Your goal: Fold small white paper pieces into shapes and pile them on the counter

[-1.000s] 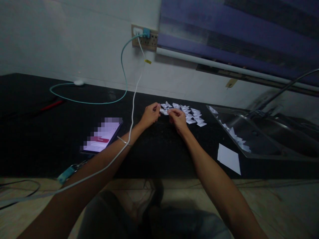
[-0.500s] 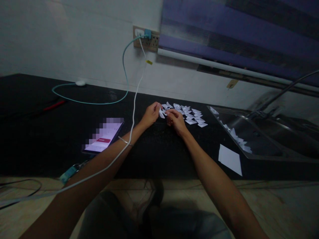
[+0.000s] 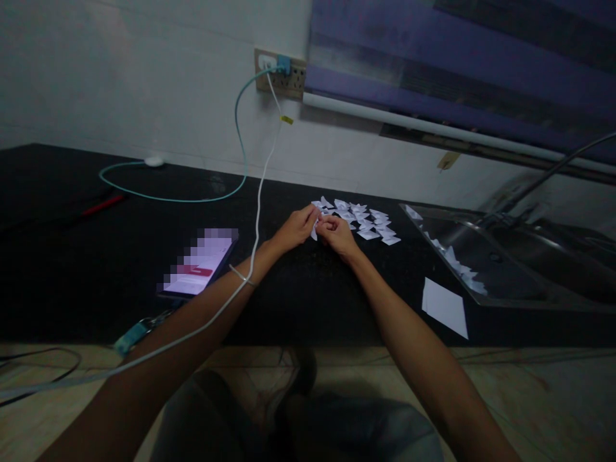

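Note:
Between my two hands is a small folded white paper [image 3: 314, 232], mostly covered by fingers. My left hand [image 3: 299, 227] is closed on its left side. The fingers of my right hand [image 3: 337, 234] pinch it from the right, close against the left fingertips. Just beyond and to the right, several folded white paper boats [image 3: 368, 226] stand in a cluster on the black counter [image 3: 308, 289]. A stack of flat white paper sheets [image 3: 445, 308] lies to the right of my right forearm.
A metal sink [image 3: 500, 256] is set in at the right, with more folded papers [image 3: 462, 266] along its left edge. At left lie a lit phone [image 3: 202, 263], keys with a teal tag [image 3: 132, 335] and a teal cable [image 3: 168, 199]. A white cable [image 3: 260, 205] crosses over my left forearm.
My hands have come closer together around the folded paper, so less of it shows. My left hand has dropped slightly and its fingers now meet the right ones.

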The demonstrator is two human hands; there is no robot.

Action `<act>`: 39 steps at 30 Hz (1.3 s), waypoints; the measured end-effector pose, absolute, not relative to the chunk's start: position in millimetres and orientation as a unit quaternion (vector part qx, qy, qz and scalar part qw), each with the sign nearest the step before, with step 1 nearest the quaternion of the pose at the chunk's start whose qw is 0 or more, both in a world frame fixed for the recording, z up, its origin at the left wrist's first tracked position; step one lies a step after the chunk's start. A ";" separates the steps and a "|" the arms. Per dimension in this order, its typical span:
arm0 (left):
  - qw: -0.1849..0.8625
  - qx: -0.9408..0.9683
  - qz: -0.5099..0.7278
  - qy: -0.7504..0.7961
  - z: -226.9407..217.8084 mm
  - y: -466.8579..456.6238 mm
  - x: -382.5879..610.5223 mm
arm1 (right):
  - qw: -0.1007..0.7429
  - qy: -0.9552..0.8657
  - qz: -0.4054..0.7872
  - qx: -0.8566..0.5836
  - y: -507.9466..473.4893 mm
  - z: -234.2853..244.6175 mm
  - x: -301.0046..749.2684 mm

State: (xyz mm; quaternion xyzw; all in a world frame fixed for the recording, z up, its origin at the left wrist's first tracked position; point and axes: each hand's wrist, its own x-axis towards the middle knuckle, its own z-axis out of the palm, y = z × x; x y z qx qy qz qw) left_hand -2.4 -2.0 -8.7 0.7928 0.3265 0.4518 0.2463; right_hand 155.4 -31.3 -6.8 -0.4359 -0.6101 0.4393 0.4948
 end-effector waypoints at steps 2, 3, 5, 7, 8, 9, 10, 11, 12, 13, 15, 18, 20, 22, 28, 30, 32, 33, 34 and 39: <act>0.249 0.789 0.452 0.333 -10.1 -0.8 -1.3 | 0.497 -0.605 0.444 -0.435 -30.8 -7.1 155.2; 0.256 0.784 0.455 0.337 -10.6 -0.4 -0.9 | 0.500 -0.599 0.449 -0.436 -30.7 -7.0 155.1; 0.289 0.766 0.460 0.344 -11.0 0.1 -0.5 | 0.508 -0.583 0.461 -0.436 -30.9 -6.0 155.0; 0.354 0.747 0.444 0.346 -10.1 -0.3 -0.5 | 0.514 -0.570 0.470 -0.436 -31.7 -4.4 155.2; 0.391 0.740 0.426 0.343 -9.3 -0.8 -0.8 | 0.516 -0.566 0.473 -0.436 -32.2 -3.6 155.3; 0.425 0.735 0.407 0.338 -8.2 -1.3 -1.1 | 0.516 -0.564 0.475 -0.437 -32.8 -3.0 155.4; 0.451 0.732 0.390 0.330 -7.0 -1.9 -1.5 | 0.516 -0.562 0.476 -0.437 -33.2 -2.6 155.4; 0.469 0.730 0.379 0.321 -5.9 -2.4 -1.9 | 0.515 -0.561 0.477 -0.438 -33.5 -2.5 155.3; 0.479 0.730 0.375 0.311 -4.9 -2.8 -2.3 | 0.516 -0.560 0.478 -0.438 -33.6 -2.5 155.2; 0.486 0.730 0.375 0.301 -4.3 -3.0 -2.7 | 0.517 -0.559 0.480 -0.436 -33.4 -2.8 155.2; 0.490 0.734 0.375 0.283 -4.1 -3.2 -3.5 | 0.525 -0.553 0.483 -0.430 -31.9 -3.7 155.2; 0.478 0.753 0.361 0.272 -5.6 -3.6 -4.5 | 0.552 -0.531 0.480 -0.427 -28.5 -5.3 156.4; 0.469 0.762 0.355 0.272 -6.2 -4.1 -5.1 | 0.563 -0.522 0.478 -0.427 -26.8 -6.1 157.5; 0.465 0.763 0.357 0.272 -5.9 -4.7 -5.7 | 0.559 -0.523 0.482 -0.426 -26.8 -6.4 158.3; 0.475 0.745 0.359 0.302 -7.2 -2.0 -5.6 | 0.530 -0.530 0.537 -0.387 -34.0 -2.6 157.9; 0.470 0.752 0.349 0.304 -10.1 0.2 -5.6 | 0.519 -0.528 0.560 -0.372 -36.0 -0.7 157.5; 0.467 0.759 0.342 0.300 -12.6 2.0 -5.7 | 0.511 -0.527 0.568 -0.372 -36.8 0.5 157.3; 0.466 0.760 0.340 0.299 -13.2 2.5 -5.6 | 0.510 -0.528 0.564 -0.378 -36.6 0.6 157.4; 0.465 0.760 0.340 0.301 -13.2 2.5 -5.4 | 0.513 -0.528 0.555 -0.388 -36.1 0.4 157.6; 0.452 0.751 0.357 0.322 -7.6 -1.7 -3.2 | 0.553 -0.515 0.493 -0.432 -31.0 -2.8 161.8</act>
